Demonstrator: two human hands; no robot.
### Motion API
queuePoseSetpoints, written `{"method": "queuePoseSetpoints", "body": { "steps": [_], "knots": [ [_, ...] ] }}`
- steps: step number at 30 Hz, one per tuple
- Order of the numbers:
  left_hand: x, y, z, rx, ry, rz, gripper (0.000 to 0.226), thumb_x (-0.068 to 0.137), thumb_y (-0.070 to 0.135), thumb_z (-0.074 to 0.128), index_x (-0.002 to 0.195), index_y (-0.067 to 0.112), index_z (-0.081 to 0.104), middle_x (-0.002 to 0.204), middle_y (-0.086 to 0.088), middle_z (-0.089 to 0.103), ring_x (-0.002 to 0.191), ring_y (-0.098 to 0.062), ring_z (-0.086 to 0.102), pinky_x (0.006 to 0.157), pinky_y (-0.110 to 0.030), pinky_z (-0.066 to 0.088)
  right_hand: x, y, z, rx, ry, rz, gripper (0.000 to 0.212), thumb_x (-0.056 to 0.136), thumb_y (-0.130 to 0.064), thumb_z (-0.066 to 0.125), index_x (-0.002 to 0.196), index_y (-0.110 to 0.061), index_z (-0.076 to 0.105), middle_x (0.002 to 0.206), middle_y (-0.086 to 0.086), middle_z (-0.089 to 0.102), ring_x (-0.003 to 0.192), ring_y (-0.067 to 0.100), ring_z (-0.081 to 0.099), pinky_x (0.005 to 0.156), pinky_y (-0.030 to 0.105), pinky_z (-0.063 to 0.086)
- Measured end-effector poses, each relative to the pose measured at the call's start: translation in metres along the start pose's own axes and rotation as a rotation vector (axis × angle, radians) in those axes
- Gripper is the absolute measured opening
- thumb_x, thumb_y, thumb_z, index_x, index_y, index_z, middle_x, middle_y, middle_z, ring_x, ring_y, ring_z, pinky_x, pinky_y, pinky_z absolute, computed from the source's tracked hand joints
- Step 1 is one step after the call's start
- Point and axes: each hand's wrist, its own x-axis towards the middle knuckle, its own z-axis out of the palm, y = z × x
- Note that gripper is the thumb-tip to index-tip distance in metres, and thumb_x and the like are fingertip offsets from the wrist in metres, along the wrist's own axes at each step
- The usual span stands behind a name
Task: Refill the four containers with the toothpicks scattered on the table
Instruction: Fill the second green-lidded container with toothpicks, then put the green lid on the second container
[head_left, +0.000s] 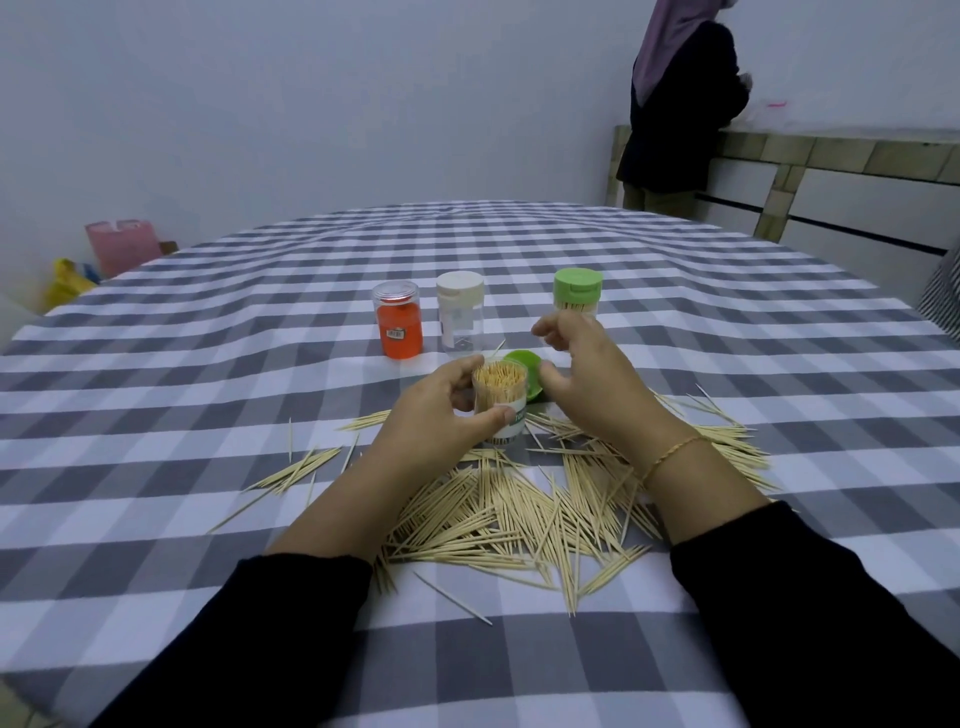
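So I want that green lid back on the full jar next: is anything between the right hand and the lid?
Nothing visible. The right hand hovers just right of the green lid, which lies behind the open jar that the left hand grips. Only bare tablecloth lies between them.

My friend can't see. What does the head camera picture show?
A left hand grips an open container full of toothpicks, the right hand open beside it. Loose toothpicks cover the checked tablecloth; three capped containers stand behind.
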Motion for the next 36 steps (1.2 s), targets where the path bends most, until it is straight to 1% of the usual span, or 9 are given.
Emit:
{"method": "queuePoseSetpoints", "body": {
  "steps": [5,7,10,14,20,24,28,31,36],
  "knots": [
    [0.0,0.0,0.0,-0.001,0.006,-0.002,0.072,0.082,0.035,0.074,0.145,0.026,0.04,0.122,0.006,0.063,0.099,0.001,0.058,0.065,-0.001,0.044,0.002,0.007,0.009,-0.307,-0.187,0.063,0.049,0.091,-0.028,0.052,0.139,-0.035,0.041,0.149,-0.002,0.031,0.137,0.018,0.026,0.107,0.045,0.023],
    [0.0,0.0,0.0,-0.001,0.006,-0.004,0.073,0.082,0.035,0.074,0.145,0.026,0.04,0.12,0.006,0.063,0.097,0.001,0.058,0.064,0.001,0.043,0.003,0.006,0.011,-0.322,-0.173,0.083,0.042,0.093,-0.028,0.05,0.135,-0.032,0.046,0.144,-0.003,0.041,0.133,0.018,0.033,0.105,0.043,0.025],
    [-0.001,0.001,0.0,0.002,0.001,-0.012,0.073,0.082,0.035,0.074,0.145,0.025,0.04,0.114,0.009,0.061,0.091,0.004,0.057,0.062,0.003,0.041,0.004,0.004,0.014,-0.17,-0.091,0.136,0.033,0.094,-0.02,0.052,0.126,-0.027,0.051,0.12,-0.003,0.058,0.113,0.018,0.051,0.095,0.036,0.038],
    [-0.001,0.002,-0.001,0.011,-0.002,-0.011,0.073,0.083,0.036,0.074,0.146,0.026,0.039,0.119,0.006,0.062,0.096,0.001,0.057,0.062,0.0,0.043,0.007,0.007,0.016,0.143,0.008,0.198,0.039,0.092,-0.01,0.055,0.128,-0.022,0.05,0.1,-0.003,0.054,0.095,0.015,0.055,0.074,0.022,0.043],
    [0.0,0.0,0.0,0.002,-0.013,-0.012,0.072,0.083,0.035,0.074,0.145,0.026,0.04,0.115,0.01,0.062,0.092,0.004,0.059,0.064,-0.003,0.046,0.005,-0.004,0.006,0.443,0.075,0.156,0.051,0.089,-0.006,0.06,0.138,-0.015,0.047,0.111,-0.004,0.055,0.098,0.01,0.054,0.087,0.026,0.05],
    [-0.002,0.004,-0.001,-0.009,-0.018,-0.002,0.064,0.083,0.034,0.073,0.14,0.03,0.045,0.106,0.015,0.064,0.084,0.01,0.06,0.062,-0.003,0.045,-0.003,-0.017,0.003,0.382,0.088,-0.024,0.051,0.085,-0.006,0.064,0.132,-0.023,0.051,0.106,-0.009,0.061,0.101,0.005,0.056,0.075,0.002,0.041],
    [-0.002,0.003,-0.001,-0.001,-0.015,0.024,0.042,0.082,0.034,0.073,0.122,0.029,0.06,0.091,0.021,0.065,0.082,0.015,0.059,0.061,-0.003,0.043,-0.01,-0.026,0.007,0.304,-0.029,-0.121,0.053,0.083,-0.006,0.065,0.129,-0.028,0.053,0.099,-0.017,0.059,0.097,0.005,0.058,0.076,0.003,0.044],
    [-0.001,0.001,0.0,0.023,-0.018,0.031,0.037,0.082,0.037,0.073,0.117,0.033,0.061,0.095,0.02,0.067,0.091,0.009,0.061,0.072,-0.011,0.048,-0.011,-0.028,0.005,0.353,-0.05,-0.114,0.052,0.083,-0.009,0.067,0.13,-0.028,0.054,0.102,-0.016,0.057,0.099,0.003,0.057,0.081,0.007,0.045],
    [0.0,-0.003,0.002,0.133,0.002,0.02,0.038,0.079,0.056,0.069,0.111,0.038,0.062,0.097,0.018,0.067,0.1,-0.005,0.061,0.095,-0.044,0.047,-0.005,-0.021,0.005,0.379,-0.125,0.017,0.041,0.082,-0.023,0.072,0.122,-0.022,0.062,0.133,-0.008,0.047,0.118,0.008,0.049,0.1,0.025,0.042]
  ]
}}
